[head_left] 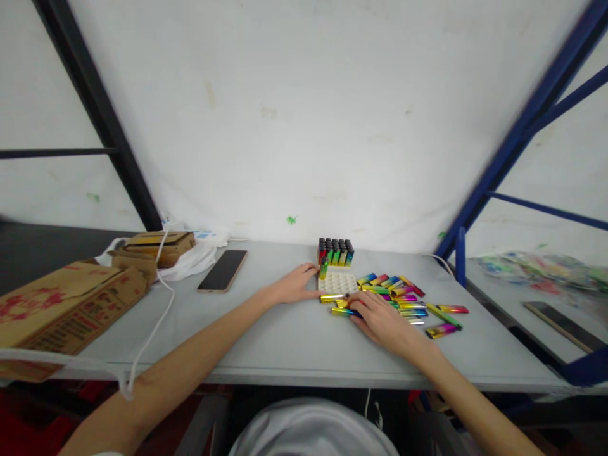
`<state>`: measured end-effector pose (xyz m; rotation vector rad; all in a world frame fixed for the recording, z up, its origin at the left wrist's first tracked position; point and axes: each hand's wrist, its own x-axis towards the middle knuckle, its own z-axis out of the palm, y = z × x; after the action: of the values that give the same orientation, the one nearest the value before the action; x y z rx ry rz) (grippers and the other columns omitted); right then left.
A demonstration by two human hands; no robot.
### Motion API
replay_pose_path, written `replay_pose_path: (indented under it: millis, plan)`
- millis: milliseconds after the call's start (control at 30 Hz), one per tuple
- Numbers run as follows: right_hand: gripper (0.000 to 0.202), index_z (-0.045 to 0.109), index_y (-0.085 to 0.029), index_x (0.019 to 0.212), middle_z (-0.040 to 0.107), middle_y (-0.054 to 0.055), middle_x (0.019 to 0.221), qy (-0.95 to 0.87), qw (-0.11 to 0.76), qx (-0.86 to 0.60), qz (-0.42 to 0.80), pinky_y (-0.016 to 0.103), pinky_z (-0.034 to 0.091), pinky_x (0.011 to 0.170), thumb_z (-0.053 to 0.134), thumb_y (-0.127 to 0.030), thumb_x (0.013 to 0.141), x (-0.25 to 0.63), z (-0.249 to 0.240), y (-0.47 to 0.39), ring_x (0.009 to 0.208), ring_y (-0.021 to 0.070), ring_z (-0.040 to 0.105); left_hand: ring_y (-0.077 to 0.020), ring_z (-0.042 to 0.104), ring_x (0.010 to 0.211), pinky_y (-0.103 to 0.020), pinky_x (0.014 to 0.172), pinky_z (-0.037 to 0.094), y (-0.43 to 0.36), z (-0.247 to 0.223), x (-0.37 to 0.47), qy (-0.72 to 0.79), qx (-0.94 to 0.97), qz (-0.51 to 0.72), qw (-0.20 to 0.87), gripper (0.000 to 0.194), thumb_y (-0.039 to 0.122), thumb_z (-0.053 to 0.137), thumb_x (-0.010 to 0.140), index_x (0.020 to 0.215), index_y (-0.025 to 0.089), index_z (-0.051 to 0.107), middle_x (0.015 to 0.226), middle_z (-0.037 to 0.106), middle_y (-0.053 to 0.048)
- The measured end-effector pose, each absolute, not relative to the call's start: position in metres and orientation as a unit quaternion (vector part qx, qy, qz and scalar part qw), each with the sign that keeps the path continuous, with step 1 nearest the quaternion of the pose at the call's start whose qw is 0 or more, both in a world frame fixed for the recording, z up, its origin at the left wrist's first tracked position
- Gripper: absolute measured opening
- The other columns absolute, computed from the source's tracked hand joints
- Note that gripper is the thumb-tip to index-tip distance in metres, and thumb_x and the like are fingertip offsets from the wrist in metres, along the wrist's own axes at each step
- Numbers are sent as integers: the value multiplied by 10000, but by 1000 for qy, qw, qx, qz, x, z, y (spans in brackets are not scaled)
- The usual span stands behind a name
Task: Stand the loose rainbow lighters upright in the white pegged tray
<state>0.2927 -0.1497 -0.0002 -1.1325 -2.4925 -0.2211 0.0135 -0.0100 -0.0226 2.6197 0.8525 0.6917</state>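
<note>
Right hand (pixel 382 320) bends low over the near left part of a spread of loose lighters (pixel 441 330), its fingers partly curled and their tips at the metallic pieces beneath; whether it has a firm hold on one cannot be told. Left hand (pixel 297 286) is open, thumb and fingers parted in a wide gap that faces the left side of a white tray (pixel 338 283), the fingertips at or just beside that edge, with nothing seen in its grasp. The tray lies flat, its top covered in small round places, and a single green-and-yellow lighter (pixel 323 269) stands upright at its far left corner. Directly behind the tray, a block of upright lighters (pixel 335 256) stands in close rows, black tops up, bodies red, green, yellow and blue. The loose ones lie on their sides to the right and in front of the tray, at mixed angles, some overlapping, in shiny gold, purple, red, green and blue. All of this rests on a pale grey counter (pixel 266 342). Well to the left of the tray lies a dark-screened phone (pixel 223 271), and beyond it a crumpled white bag (pixel 192 261), a small cardboard box (pixel 166 248) and a larger printed carton (pixel 71 310), with a white cable (pixel 166 307) looping down beside them. Behind the counter rises a marked white wall (pixel 285 126), between a black frame (pixel 90 82) on the left and a blue frame (pixel 536 126) on the right.
</note>
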Motion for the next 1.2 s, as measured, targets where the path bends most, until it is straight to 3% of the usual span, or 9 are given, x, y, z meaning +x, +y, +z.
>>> replay_pose_path:
  millis: [167, 367, 433, 533, 667, 833, 967, 1033, 1200]
  plan:
    - [255, 681, -245, 1247, 727, 127, 1231, -847, 291, -444, 13, 470, 565, 991, 527, -306, 1054, 301, 10, -147, 1126, 291, 692, -327, 560, 1340, -458, 1186, 437, -11, -21, 13, 293, 913, 238, 153, 675, 671, 656, 921, 1390, 192, 573, 1429, 591, -162]
    - [386, 749, -197, 1035, 722, 47, 806, -702, 449, -492, 253, 330, 521, 653, 675, -562, 932, 296, 32, -105, 707, 214, 645, -330, 561, 1343, -448, 1188, 433, -13, -17, 15, 302, 913, 230, 151, 670, 657, 654, 927, 1385, 173, 583, 1430, 587, -174]
    - [442, 711, -196, 931, 704, 33, 788, -633, 515, -465, 342, 310, 526, 653, 744, -629, 845, 285, 39, -86, 713, 196, 636, -337, 561, 1343, -460, 1192, 430, -13, -17, 15, 302, 913, 228, 151, 676, 652, 662, 925, 1390, 169, 580, 1435, 585, -180]
    - [468, 656, -224, 913, 731, 42, 942, -555, 583, -401, 437, 311, 578, 768, 756, -670, 810, 264, 49, -64, 875, 201, 686, -347, 563, 1337, -472, 1190, 435, -13, -17, 14, 301, 913, 229, 150, 678, 664, 663, 920, 1388, 181, 585, 1435, 592, -177]
    - [466, 607, -234, 976, 732, 55, 1008, -533, 568, -355, 517, 333, 597, 760, 730, -662, 839, 243, 53, -50, 884, 210, 712, -353, 567, 1334, -465, 1193, 435, -13, -17, 13, 303, 912, 232, 149, 693, 671, 658, 919, 1395, 172, 584, 1430, 595, -179]
    - [485, 601, -231, 1027, 590, -39, 724, -539, 563, -318, 539, 264, 528, 631, 766, -637, 819, 233, 37, -51, 656, 138, 595, -352, 570, 1331, -486, 1184, 444, -12, -19, 13, 298, 912, 237, 151, 660, 651, 674, 914, 1377, 188, 587, 1426, 605, -168]
    - [510, 554, -265, 996, 433, -96, 655, -521, 548, -331, 565, 186, 287, 423, 787, -665, 782, 231, 25, -53, 476, 74, 362, -348, 563, 1336, -485, 1182, 443, -12, -19, 14, 297, 913, 237, 146, 619, 613, 680, 924, 1346, 168, 597, 1419, 602, -183]
    - [525, 538, -275, 992, 402, -106, 640, -518, 521, -350, 581, 176, 154, 405, 779, -690, 780, 232, 23, -53, 441, 55, 237, -342, 567, 1328, -477, 1179, 446, -13, -18, 14, 297, 914, 236, 144, 604, 597, 682, 927, 1339, 163, 601, 1410, 600, -185]
    - [640, 486, -235, 764, 230, -104, 557, -477, 489, -401, 610, 213, 84, 397, 566, -868, 825, 228, 18, -52, 436, 64, 122, -340, 575, 1318, -468, 1179, 447, -15, -15, 14, 297, 914, 237, 140, 605, 592, 690, 919, 1338, 165, 608, 1391, 606, -173]
